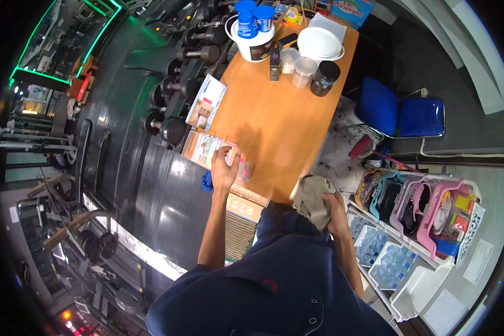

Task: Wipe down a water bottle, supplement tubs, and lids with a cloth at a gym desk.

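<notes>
My right hand (337,210) grips a crumpled grey-brown cloth (315,199) beside the near right corner of the wooden table (277,126). Over the table's near left corner is my left hand (226,168), fingers apart and curved, with nothing visible in it. It is next to a flat, clear-covered holder with papers (201,147) and a small clear container with something pink (244,170). A printed desk calendar or card (206,103) lies at the left edge. Farther back stand a black jar (325,79), clear plastic tubs (304,72) and a white lidded bucket (321,44).
Blue-lidded tubs (247,21) top another white bucket (252,46). Left of the table is a dumbbell rack (178,86). To the right are a blue chair (422,116), pink and other coloured baskets (437,218), and white bins of water bottles (392,264).
</notes>
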A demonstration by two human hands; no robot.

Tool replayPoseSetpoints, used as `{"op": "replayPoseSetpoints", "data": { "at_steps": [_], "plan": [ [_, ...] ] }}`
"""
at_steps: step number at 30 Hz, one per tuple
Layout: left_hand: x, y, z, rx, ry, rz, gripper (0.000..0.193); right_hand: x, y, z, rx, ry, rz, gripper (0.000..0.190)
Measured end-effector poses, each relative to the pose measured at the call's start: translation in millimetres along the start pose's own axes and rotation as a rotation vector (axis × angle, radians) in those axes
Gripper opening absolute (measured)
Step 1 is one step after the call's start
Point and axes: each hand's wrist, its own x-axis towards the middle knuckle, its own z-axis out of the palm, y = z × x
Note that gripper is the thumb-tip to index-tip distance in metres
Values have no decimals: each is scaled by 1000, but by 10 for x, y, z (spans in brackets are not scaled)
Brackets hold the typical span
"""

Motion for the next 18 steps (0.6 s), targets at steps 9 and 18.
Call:
{"op": "replayPoseSetpoints", "data": {
  "at_steps": [9, 18],
  "plan": [
    [1323, 1329, 937, -170, -106, 351, 34, 120, -120, -506, 59, 289, -4, 43],
    [2314, 2781, 2245, -22, -305, 341, 107, 391, -469, -1009, 8, 252, 109, 54]
  ]
}}
